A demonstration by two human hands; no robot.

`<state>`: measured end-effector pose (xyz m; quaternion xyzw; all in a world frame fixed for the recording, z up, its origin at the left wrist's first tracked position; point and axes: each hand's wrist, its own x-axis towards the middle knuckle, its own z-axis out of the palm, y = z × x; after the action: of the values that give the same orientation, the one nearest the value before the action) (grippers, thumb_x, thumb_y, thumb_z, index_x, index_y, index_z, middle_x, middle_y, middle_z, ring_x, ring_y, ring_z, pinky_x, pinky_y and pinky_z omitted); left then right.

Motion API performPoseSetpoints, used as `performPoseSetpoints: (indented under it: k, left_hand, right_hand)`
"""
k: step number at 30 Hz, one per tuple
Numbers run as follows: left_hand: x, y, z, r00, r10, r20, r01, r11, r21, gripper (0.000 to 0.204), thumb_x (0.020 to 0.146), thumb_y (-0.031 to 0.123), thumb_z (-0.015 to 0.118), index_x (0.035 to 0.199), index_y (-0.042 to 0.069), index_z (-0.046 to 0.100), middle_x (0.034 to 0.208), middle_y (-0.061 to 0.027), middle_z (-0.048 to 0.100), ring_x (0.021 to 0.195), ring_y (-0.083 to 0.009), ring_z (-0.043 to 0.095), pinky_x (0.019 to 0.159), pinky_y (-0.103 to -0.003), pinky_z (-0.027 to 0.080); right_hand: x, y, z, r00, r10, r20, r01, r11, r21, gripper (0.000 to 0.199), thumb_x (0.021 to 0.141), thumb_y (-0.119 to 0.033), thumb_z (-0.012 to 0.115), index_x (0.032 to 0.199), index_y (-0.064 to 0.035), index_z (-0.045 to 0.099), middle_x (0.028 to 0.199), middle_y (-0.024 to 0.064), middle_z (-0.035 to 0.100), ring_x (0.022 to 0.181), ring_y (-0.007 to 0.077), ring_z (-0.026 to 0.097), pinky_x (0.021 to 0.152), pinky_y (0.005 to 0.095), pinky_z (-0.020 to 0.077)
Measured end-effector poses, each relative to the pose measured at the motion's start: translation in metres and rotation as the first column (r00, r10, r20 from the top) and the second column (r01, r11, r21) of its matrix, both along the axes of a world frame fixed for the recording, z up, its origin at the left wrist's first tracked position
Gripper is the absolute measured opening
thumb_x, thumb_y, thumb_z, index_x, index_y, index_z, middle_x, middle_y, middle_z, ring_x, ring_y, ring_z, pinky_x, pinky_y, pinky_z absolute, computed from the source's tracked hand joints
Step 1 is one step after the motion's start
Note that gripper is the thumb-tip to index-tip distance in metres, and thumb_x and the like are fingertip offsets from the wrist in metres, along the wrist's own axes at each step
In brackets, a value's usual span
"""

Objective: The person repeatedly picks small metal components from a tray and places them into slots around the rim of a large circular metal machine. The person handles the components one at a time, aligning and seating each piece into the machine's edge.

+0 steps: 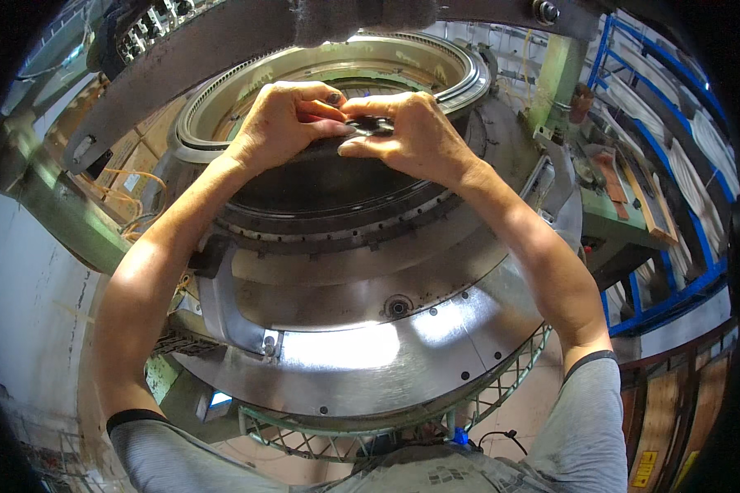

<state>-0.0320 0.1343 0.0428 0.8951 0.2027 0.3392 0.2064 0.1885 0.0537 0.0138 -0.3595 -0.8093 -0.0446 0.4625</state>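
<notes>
Both hands met at upper centre of the frame, over the near rim of the ring point(460, 78) that tops the large round machine.

Left hand point(284, 123): fingers curled tight, thumb and forefinger pinched on something small with a trace of red showing. What it was could not be told.

Right hand point(411, 135): fingers bent down and closed around a small dark metal part point(372, 126), held just where the two thumbs touched. The part sat at the edge of the dark cylinder point(321, 185), just below the ring's toothed inner rim.

Below the hands: a lower band point(337, 234) of fine slots, then the wide bright steel plate point(370, 345) with a small round fitting point(398, 306) near centre frame. A wire-mesh guard point(501, 386) ran along the plate's lower edge.

Right of frame: a green bench point(612, 205) and a blue rack point(674, 287). Upper left: a grey arm point(181, 62) of the machine crossing over the ring.

Judgement: the step in hand looked like fine fitting or adjusting of the small part at the cylinder's rim, both hands sharing one point. The next move would call for a steady pinch and small finger motions only, since the part is tiny and could drop into the slots below. Whether the part was seated or loose could not be made out.
</notes>
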Motion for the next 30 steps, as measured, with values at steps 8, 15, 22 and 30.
performPoseSetpoints:
  k: [8, 15, 22, 30]
  left_hand:
    - [0.004, 0.003, -0.001, 1.0, -0.01, -0.007, 0.01, 0.999, 0.04, 0.028, 0.089, 0.012, 0.085, 0.113, 0.002, 0.074, 0.102, -0.0161, 0.081, 0.092, -0.0164, 0.078, 0.082, -0.03, 0.063]
    - [0.018, -0.005, -0.001, 0.995, 0.097, -0.036, -0.093, 0.99, 0.105, 0.03, 0.088, 0.02, 0.086, 0.108, 0.001, 0.075, 0.097, -0.0169, 0.081, 0.09, -0.0191, 0.08, 0.078, -0.031, 0.063]
    - [0.037, -0.006, 0.0, 0.998, 0.058, -0.01, -0.056, 0.99, 0.125, 0.028, 0.087, 0.018, 0.087, 0.103, -0.001, 0.075, 0.091, -0.0157, 0.081, 0.087, -0.0193, 0.08, 0.073, -0.031, 0.061]
    - [0.042, -0.011, 0.005, 0.994, 0.092, -0.061, -0.08, 0.98, 0.181, 0.027, 0.089, 0.015, 0.085, 0.109, 0.001, 0.074, 0.089, -0.0177, 0.08, 0.083, -0.0167, 0.077, 0.071, -0.032, 0.059]
  right_hand:
    - [0.009, 0.001, 0.005, 0.998, -0.011, 0.061, 0.015, 0.998, -0.064, 0.031, 0.086, -0.027, 0.083, 0.11, -0.0078, 0.082, 0.097, 0.0185, 0.078, 0.087, 0.0319, 0.078, 0.081, 0.0402, 0.0612]
    - [0.03, 0.005, 0.017, 0.983, 0.049, 0.179, -0.017, 0.985, -0.173, 0.041, 0.084, -0.033, 0.086, 0.119, -0.0116, 0.08, 0.103, 0.0193, 0.078, 0.095, 0.0328, 0.077, 0.087, 0.041, 0.059]
    - [0.045, 0.007, 0.02, 0.974, 0.063, 0.219, -0.009, 0.971, -0.24, 0.041, 0.085, -0.021, 0.087, 0.122, -0.006, 0.078, 0.11, 0.0159, 0.08, 0.094, 0.0233, 0.077, 0.084, 0.0351, 0.0588]
    - [0.05, 0.008, 0.018, 0.96, 0.062, 0.272, 0.01, 0.966, -0.257, 0.058, 0.083, -0.033, 0.088, 0.13, -0.0031, 0.073, 0.119, 0.0166, 0.077, 0.103, 0.027, 0.076, 0.093, 0.0389, 0.0584]
